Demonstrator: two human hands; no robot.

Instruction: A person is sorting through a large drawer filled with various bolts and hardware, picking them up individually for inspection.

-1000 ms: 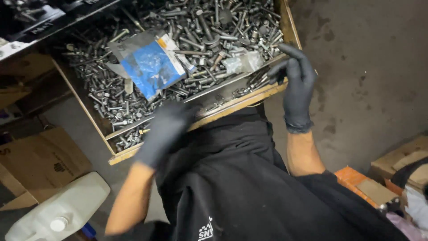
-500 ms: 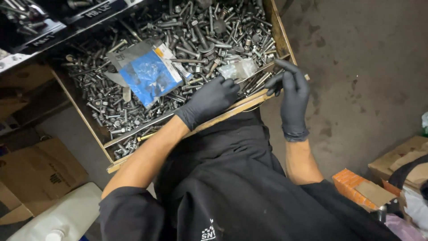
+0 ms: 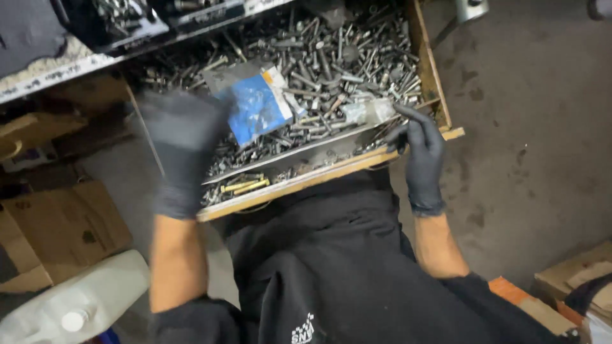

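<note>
While the right hand [image 3: 422,153] pinches a clear bag [image 3: 370,112] in the drawer [image 3: 299,185], the blurred left hand [image 3: 182,150] hangs open-fingered; sift bolts [image 3: 331,57] slowly.

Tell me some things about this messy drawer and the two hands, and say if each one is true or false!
1. Both hands wear dark gloves. True: the left hand and the right hand are both gloved.
2. The wooden drawer is full of apples. False: it holds metal bolts and screws.
3. A blue packet lies on the pile. True.
4. The right hand is down by the floor. False: it is at the drawer's front right corner.
5. A white plastic jug lies at the lower left. True.
</note>
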